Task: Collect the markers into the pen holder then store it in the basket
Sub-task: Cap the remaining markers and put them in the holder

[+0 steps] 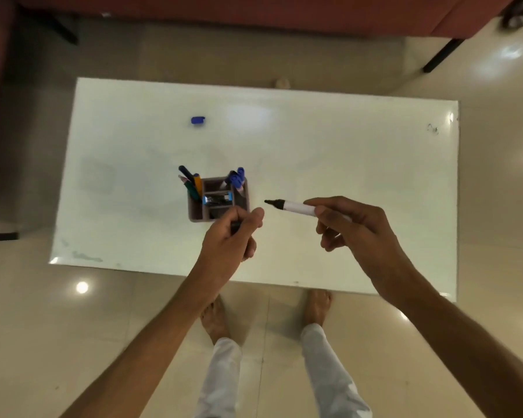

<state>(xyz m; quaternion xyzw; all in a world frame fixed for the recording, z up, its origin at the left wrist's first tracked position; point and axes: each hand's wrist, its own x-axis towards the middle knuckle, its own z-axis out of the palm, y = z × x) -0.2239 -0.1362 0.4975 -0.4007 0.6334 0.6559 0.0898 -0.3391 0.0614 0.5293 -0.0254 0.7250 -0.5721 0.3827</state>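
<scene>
My right hand (355,226) pinches a white marker (296,207) between thumb and fingertips, uncapped, its black tip pointing left toward the pen holder (195,213). My left hand (234,236) is curled around a small dark object, probably the cap, mostly hidden by my fingers; it hovers just at the holder's near right corner. The holder stands upright near the middle of the white table (344,152). Blue markers (237,178) sit in its far right compartment; pens and pencils (191,182) lean out of its left one. A loose blue cap (198,120) lies well apart, toward the table's far side.
</scene>
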